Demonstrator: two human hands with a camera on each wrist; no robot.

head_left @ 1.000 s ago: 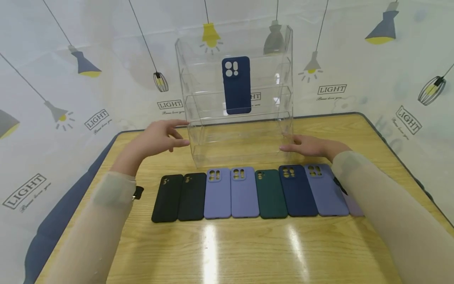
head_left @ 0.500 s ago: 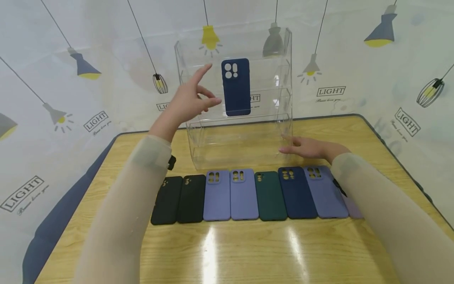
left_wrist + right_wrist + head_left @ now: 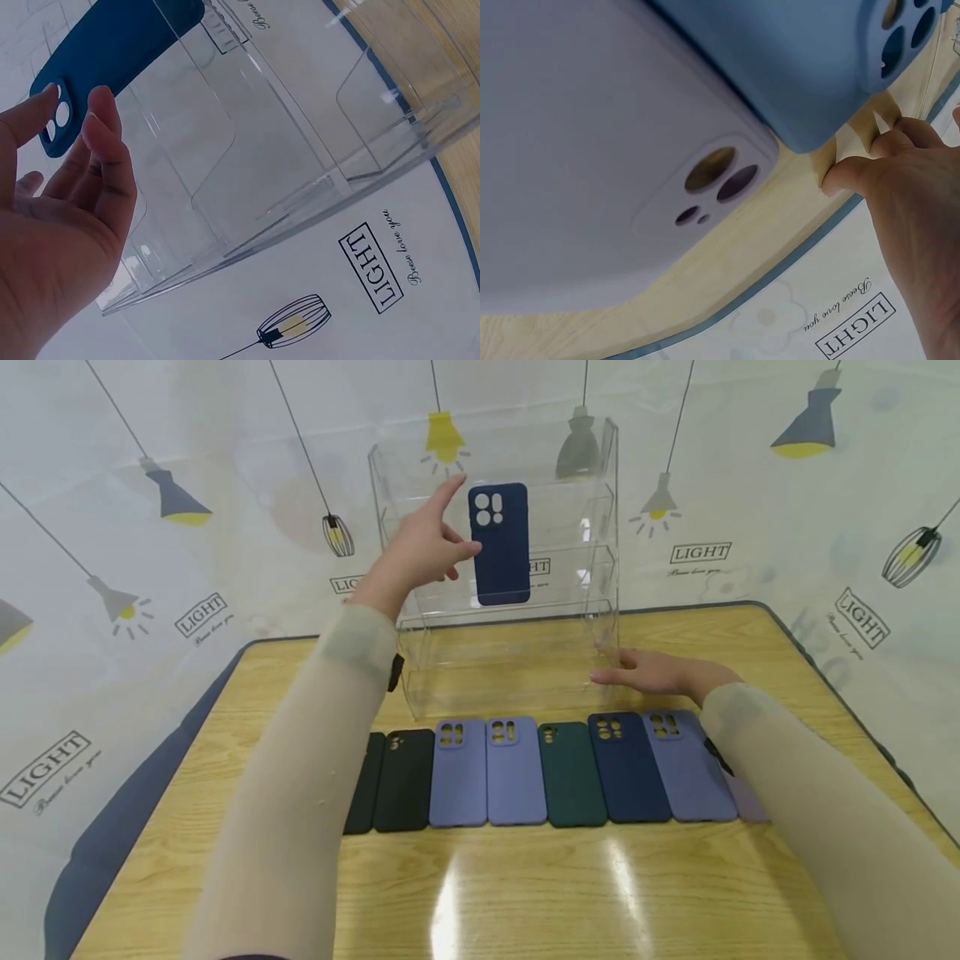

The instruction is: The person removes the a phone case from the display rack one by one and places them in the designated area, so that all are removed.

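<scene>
A dark blue phone case stands upright in a clear acrylic tiered display stand. My left hand is raised at the case's left edge, index finger pointing up and thumb overlapping the edge in the head view. From the left wrist view, the left hand's thumb and fingers are spread apart near the camera cutouts, holding nothing. Down at the stand's lower right side, my right hand has its fingertips right at the clear panel. In the right wrist view that hand reaches past the lying cases with fingers extended.
In front of the stand lies a row of phone cases: black, purple, green, navy, and a mauve one partly under my right sleeve. A patterned backdrop surrounds the wooden table.
My left hand has left the stand's lower left side and risen up and right to the blue case. The right hand has stayed in place.
</scene>
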